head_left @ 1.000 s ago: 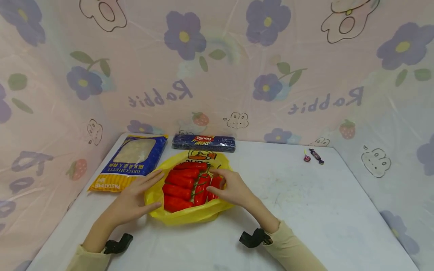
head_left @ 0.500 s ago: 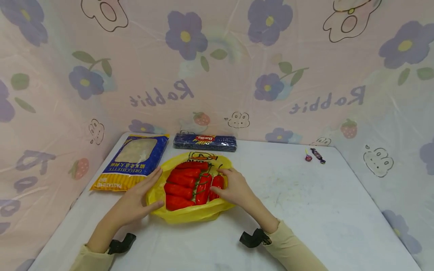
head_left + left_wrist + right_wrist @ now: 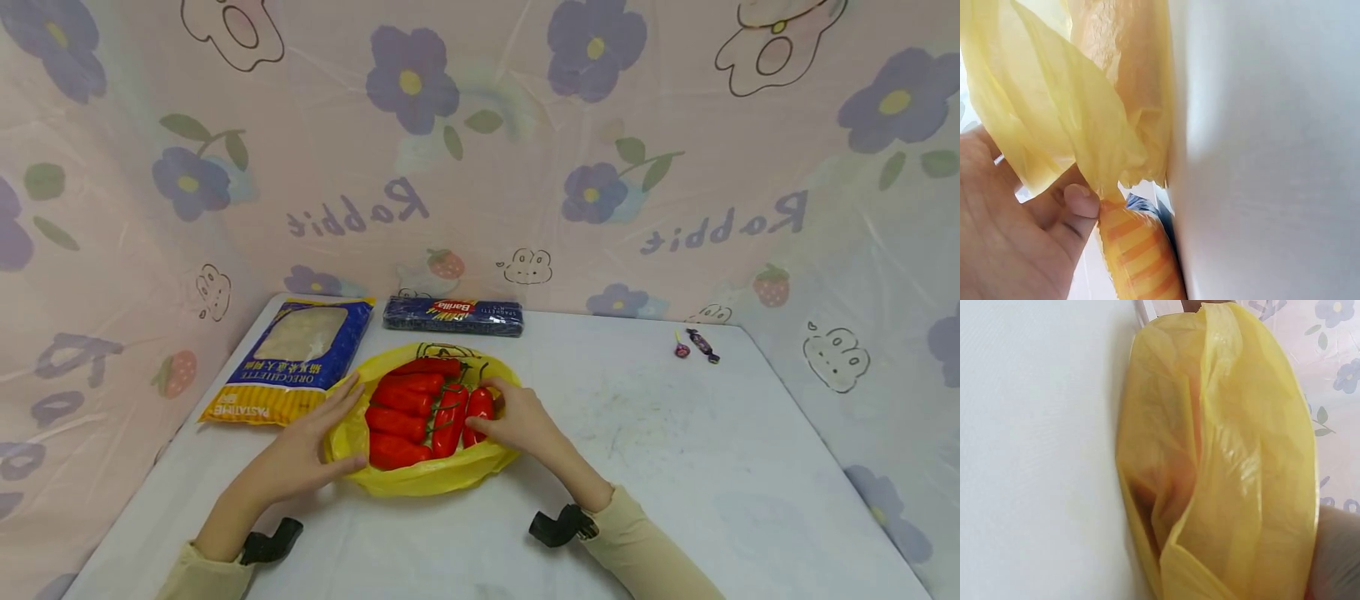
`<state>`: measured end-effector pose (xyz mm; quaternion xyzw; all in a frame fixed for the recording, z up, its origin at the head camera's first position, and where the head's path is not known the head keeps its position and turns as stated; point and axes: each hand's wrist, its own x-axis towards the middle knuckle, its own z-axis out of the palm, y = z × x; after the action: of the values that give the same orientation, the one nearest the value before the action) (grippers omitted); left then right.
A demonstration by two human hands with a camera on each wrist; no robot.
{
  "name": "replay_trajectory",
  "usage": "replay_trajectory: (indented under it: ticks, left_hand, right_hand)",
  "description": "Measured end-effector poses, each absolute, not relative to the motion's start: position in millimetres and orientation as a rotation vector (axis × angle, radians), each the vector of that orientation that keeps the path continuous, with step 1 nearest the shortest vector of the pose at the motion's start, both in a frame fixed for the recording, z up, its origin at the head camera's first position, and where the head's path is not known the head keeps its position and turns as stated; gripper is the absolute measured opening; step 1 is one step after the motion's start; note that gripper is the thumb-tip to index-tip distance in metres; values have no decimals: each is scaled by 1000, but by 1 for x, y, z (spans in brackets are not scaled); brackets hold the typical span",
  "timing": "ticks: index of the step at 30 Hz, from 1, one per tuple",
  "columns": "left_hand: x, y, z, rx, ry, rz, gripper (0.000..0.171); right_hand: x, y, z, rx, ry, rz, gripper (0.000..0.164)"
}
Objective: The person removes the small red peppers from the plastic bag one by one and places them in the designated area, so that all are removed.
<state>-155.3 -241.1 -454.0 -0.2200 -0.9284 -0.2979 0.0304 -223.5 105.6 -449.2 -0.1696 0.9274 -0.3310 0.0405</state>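
A yellow plastic bag [image 3: 442, 482] sits on the table with its mouth spread wide, several long red peppers [image 3: 401, 423] with green stems inside it. My left hand [image 3: 300, 450] rests along the bag's left side, fingers straight and thumb spread from them. In the left wrist view, thin film of the bag [image 3: 1100, 119] hangs over the fingers behind the thumb. At the bag's right side, my right hand [image 3: 521, 418] holds the rightmost red pepper [image 3: 477, 408] between bent fingers and thumb. The right wrist view shows mostly the bag's yellow outer wall [image 3: 1254, 469].
A blue and yellow bag of orecchiette pasta [image 3: 296, 354] lies left, close to my left hand. Behind the yellow bag lies a dark blue spaghetti pack [image 3: 453, 317]. A lollipop [image 3: 681, 350] and a wrapped candy [image 3: 702, 345] lie at the back right. A patterned curtain [image 3: 480, 167] surrounds the white table [image 3: 675, 467].
The bag's back edge has dropped a little and its rim looks rounder. My right fingers have drawn in closer at the rightmost pepper; my left hand has shifted slightly right against the bag.
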Motion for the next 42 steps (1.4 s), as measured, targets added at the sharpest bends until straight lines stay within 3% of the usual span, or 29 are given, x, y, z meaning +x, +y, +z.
replay_trajectory:
  ticks: [13, 42]
  left_hand:
    - [-153, -239, -455, -662, -2907, -937, 102]
    - [-154, -239, -458, -619, -2942, -935, 104]
  right_hand:
    - [-224, 105, -451, -469, 2788, -1101, 56]
    - [-222, 107, -442, -551, 2802, -1309, 55]
